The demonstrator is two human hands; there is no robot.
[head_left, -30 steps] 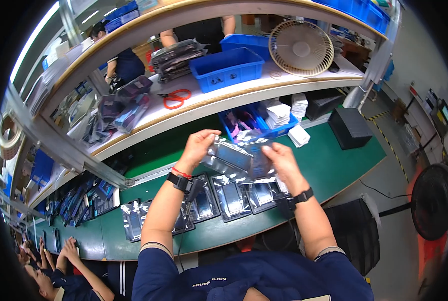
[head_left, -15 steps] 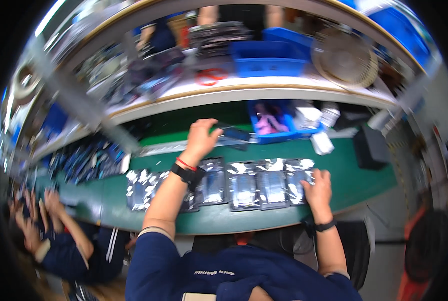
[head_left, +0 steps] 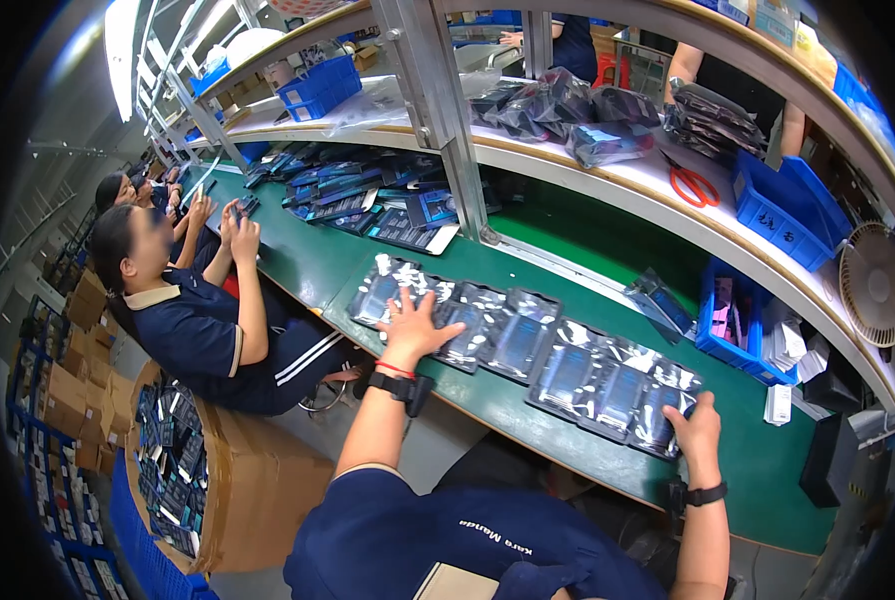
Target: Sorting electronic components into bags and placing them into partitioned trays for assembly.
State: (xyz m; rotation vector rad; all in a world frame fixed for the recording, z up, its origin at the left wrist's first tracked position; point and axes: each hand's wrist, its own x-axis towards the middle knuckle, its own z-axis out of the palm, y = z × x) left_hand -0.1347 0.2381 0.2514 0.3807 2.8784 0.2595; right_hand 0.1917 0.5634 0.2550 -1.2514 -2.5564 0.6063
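Observation:
A row of several dark flat packs in shiny clear plastic (head_left: 517,338) lies side by side along the table's front edge. My left hand (head_left: 415,328) is open, fingers spread, resting over the packs near the left end. My right hand (head_left: 696,432) is at the right end of the row, its thumb on the rightmost pack (head_left: 660,408) and its fingers stretched along the outer side. It is open, pressing against the pack rather than gripping it. Behind the row lies a separate bagged dark pack (head_left: 659,303).
Flat dark boxes (head_left: 367,190) are heaped at the back left. A blue bin (head_left: 719,318) with pink pieces and white cartons (head_left: 782,345) stand back right. Above, a shelf holds red scissors (head_left: 691,187), a blue bin (head_left: 782,215) and a fan (head_left: 873,280). A co-worker (head_left: 192,300) sits left.
My view has turned to the left. My left hand has moved from above the table's middle down onto the left end of the row; my right hand stays at the right end.

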